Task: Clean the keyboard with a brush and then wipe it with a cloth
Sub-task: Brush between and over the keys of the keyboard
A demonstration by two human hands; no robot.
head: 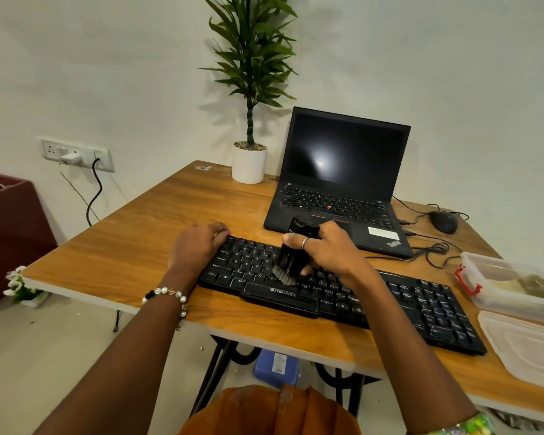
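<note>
While the light, stiff keyboard (343, 293) is lying near the table's (139, 262) near edge, the left hand (198, 246) is pressing its far-left corner and the right hand (324, 249) is gripping the brush (291, 255) by its body, soft bristles touching the keys.

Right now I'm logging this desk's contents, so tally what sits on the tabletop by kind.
Keyboards: 1
Laptops: 1
Mice: 1
Brushes: 1, held on the keys
Potted plants: 1
Plastic containers: 1
Container lids: 1
Total: 7
</note>
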